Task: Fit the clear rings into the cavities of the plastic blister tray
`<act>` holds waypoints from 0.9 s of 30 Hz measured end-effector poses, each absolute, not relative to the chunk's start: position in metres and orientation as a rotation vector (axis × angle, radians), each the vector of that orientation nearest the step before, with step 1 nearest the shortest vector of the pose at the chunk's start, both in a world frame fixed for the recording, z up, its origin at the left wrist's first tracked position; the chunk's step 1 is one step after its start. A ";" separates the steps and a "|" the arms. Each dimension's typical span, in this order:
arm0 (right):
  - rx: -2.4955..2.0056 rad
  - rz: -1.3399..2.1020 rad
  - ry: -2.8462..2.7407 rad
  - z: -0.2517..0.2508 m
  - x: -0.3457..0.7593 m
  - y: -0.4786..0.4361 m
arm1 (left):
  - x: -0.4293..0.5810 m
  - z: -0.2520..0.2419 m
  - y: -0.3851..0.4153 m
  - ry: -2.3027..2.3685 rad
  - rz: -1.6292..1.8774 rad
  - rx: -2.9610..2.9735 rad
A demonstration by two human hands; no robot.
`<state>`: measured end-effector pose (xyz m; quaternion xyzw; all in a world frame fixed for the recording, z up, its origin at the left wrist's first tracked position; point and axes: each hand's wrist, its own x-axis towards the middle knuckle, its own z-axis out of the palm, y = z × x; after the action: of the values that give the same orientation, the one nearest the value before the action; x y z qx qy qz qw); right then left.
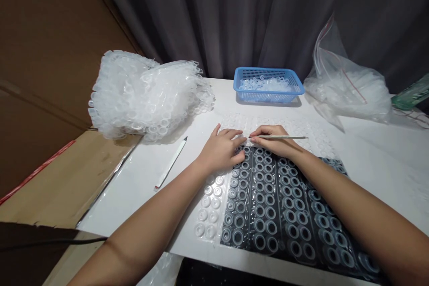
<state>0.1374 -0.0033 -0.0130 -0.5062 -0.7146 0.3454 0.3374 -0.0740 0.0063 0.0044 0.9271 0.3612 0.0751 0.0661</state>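
Observation:
My right hand [275, 140] is closed in a pinch around a thin white pencil-like stick [291, 137]. The stick's dark tip points left, close to the fingertips of my left hand [224, 147]. That hand lies with its fingers spread on a clear plastic sheet [212, 203] full of round ring-shaped pieces in rows. Under part of this sheet is a black backing [250, 219], against which the rings stand out. Whatever lies right under my fingers is hidden.
A second white pencil-like stick [171, 163] lies left of my hand. Behind it is a heap of clear plastic sheets [144, 94]. A blue basket [268, 97] of small clear pieces stands at the back, beside a filled clear bag [355, 94]. Cardboard [70, 178] borders the table's left.

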 end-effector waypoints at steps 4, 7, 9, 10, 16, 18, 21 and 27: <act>-1.306 0.838 -1.921 -0.015 0.137 -0.004 | -0.073 0.005 0.005 1.088 0.236 2.783; -1.205 0.736 -2.014 -0.017 0.135 -0.004 | -0.073 0.006 0.005 1.095 0.226 2.774; -1.139 0.659 -2.073 -0.018 0.134 -0.004 | -0.073 0.007 0.005 1.099 0.222 2.773; -1.138 0.634 -2.088 -0.018 0.133 -0.004 | -0.073 0.007 0.005 1.096 0.224 2.773; -1.287 0.659 -2.042 -0.017 0.130 -0.003 | -0.072 0.005 0.006 1.081 0.224 2.761; -1.229 0.594 -2.079 -0.018 0.131 -0.003 | -0.072 0.005 0.006 1.083 0.216 2.760; -1.152 0.458 -2.199 -0.019 0.132 -0.006 | -0.072 0.005 0.006 1.082 0.217 2.748; -1.178 0.248 -2.390 -0.022 0.131 -0.009 | -0.071 0.005 0.007 1.102 0.245 2.683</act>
<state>0.1310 -0.0094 -0.0224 -0.4284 -0.8689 0.0902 0.2308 -0.0707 0.0069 0.0045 0.9156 0.3760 0.0837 0.1149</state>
